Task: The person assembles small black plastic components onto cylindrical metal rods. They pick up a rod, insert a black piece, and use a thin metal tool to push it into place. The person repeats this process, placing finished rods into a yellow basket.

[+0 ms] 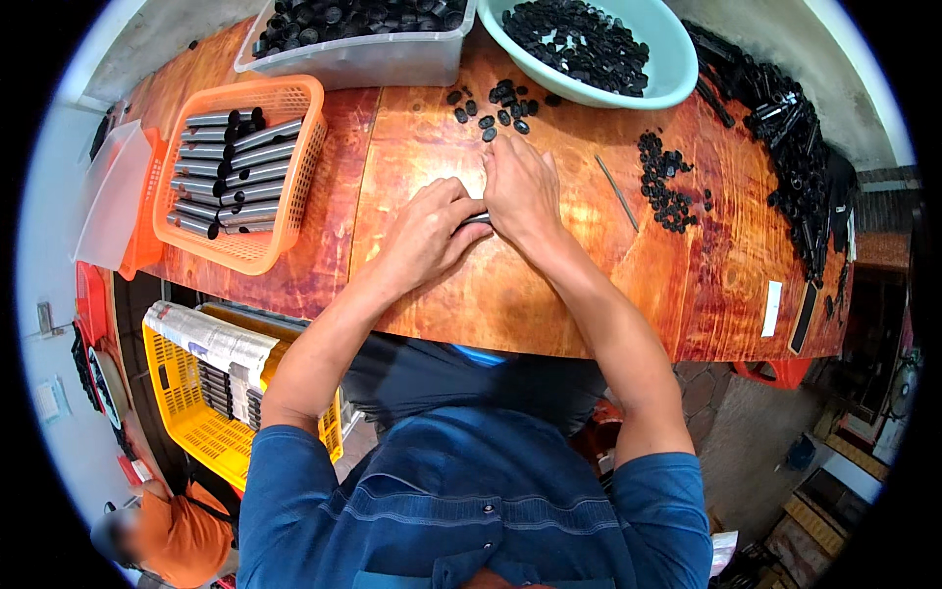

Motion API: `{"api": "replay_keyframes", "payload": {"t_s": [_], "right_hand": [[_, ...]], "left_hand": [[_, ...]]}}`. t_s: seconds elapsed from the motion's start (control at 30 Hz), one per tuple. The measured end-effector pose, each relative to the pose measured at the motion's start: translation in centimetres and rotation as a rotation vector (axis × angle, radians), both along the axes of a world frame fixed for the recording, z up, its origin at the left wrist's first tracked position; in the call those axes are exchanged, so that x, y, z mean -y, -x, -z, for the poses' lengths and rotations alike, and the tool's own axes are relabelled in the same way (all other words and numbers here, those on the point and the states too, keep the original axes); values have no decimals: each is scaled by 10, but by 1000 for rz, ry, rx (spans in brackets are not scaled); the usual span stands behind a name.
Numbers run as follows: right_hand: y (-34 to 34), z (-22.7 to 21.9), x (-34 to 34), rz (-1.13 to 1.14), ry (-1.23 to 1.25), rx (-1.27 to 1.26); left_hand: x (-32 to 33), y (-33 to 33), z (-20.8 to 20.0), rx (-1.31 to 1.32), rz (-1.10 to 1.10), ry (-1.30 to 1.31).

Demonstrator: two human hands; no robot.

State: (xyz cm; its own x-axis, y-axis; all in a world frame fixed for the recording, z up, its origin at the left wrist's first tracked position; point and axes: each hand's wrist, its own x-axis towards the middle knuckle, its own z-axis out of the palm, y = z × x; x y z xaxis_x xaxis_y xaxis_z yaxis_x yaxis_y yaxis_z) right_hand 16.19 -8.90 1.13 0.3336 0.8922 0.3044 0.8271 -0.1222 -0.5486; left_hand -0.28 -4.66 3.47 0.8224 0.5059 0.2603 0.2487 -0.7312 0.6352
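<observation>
My left hand (432,228) is closed around a short silver tube (477,218), mostly hidden by the fingers. The tube's right end meets the palm side of my right hand (522,187), close to the wrist. My right hand's fingers point away from me over the table, partly bent and with their tips hidden; I see nothing held in them. Just past those fingers lie several loose black oval caps (505,103). To the left stands an orange basket (312,147) with silver tubes (257,169) that carry black ends.
Behind are a clear bin (363,64) and a pale-green basin (589,96) of black parts. A thin metal rod (617,193) and small black pieces (669,187) lie right; black parts (790,137) heap farther right. Below left, a yellow crate (201,432); beyond, a person in orange (186,535).
</observation>
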Motion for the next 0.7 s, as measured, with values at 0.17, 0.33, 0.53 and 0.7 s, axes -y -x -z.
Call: {"api": "replay_keyframes", "payload": {"t_s": [0.17, 0.33, 0.53, 0.7], "right_hand": [[1, 5, 3, 9, -28, 1], [3, 7, 2, 35, 2, 51], [-9, 25, 0, 76, -160, -445], [-32, 21, 2, 170, -433, -1049]], "left_hand": [[0, 0, 4, 29, 34, 24], [3, 1, 9, 6, 38, -27], [2, -4, 24, 6, 1, -91], [23, 15, 25, 146, -175, -65]]}}
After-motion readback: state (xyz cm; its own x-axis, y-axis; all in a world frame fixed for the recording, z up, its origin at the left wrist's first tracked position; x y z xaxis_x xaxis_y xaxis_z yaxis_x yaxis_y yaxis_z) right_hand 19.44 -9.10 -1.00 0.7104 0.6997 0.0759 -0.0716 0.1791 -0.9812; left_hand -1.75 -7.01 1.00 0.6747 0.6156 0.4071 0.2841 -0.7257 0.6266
